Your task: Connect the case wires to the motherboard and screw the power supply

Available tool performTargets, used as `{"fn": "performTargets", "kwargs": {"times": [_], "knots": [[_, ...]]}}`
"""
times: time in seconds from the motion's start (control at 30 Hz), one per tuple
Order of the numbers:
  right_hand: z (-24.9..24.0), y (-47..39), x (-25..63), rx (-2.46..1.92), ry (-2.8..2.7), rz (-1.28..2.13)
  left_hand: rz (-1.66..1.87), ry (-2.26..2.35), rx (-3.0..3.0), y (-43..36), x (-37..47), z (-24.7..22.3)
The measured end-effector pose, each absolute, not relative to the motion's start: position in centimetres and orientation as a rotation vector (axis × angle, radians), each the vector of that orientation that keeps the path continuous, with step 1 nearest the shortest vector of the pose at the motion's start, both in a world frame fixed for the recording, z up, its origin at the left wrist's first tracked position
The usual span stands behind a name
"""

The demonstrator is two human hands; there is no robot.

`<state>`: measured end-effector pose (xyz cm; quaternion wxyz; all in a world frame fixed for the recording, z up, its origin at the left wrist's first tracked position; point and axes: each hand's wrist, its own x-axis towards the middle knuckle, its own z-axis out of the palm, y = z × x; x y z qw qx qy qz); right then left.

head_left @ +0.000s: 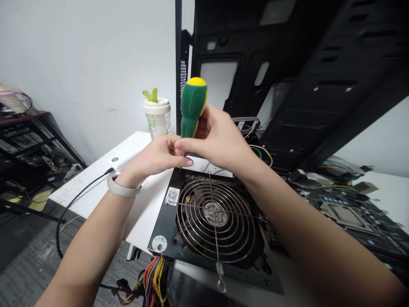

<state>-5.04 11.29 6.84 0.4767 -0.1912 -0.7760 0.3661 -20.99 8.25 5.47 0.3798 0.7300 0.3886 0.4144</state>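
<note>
Between my hands a screwdriver point(192, 104) with a green and yellow handle stands nearly upright, tip downward. The fingers of my right hand point(220, 138) wrap round the lower handle. My left hand point(161, 155) pinches close to the screwdriver's shaft; the tip and whatever lies there are mostly hidden by the fingers. Below both hands is a black computer power supply point(166, 221) with a round wire fan grille point(215, 213). My hands are over its far left corner. A bundle of coloured cables point(155, 277) hangs from its near side.
A black computer case point(287, 106) stands open behind and to the right. At right lies a circuit board point(345, 213). A lidded cup point(157, 113) and a white device point(123, 160) with a black cable are on the white table point(92, 187). Left is a dark shelf point(30, 123).
</note>
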Motion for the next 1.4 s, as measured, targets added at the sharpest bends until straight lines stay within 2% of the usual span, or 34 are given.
{"fn": "performTargets", "kwargs": {"times": [0.1, 0.43, 0.83, 1.13, 1.27, 1.4], "knots": [[6.8, 11.2, -5.2, -0.478, -1.900, 0.917, 1.045, 1.018, 1.885, 8.3, -21.3, 5.5], [6.9, 12.0, -4.7, -0.218, -1.944, 1.340, 0.837, 0.950, 1.905, 8.6, -22.8, 5.8], [5.9, 11.5, -6.2, -0.486, -1.797, 1.106, 1.007, 0.895, 1.941, 8.5, -21.1, 5.3], [5.5, 11.9, -5.5, -0.268, -1.725, 1.397, 0.871, 0.892, 1.946, 8.8, -22.6, 5.3], [5.5, 11.9, -5.5, -0.311, -1.734, 1.360, 0.841, 0.826, 1.960, 8.7, -22.7, 5.3], [5.5, 11.9, -5.7, -0.344, -1.731, 1.271, 0.960, 0.832, 1.899, 8.5, -21.6, 5.4]]}}
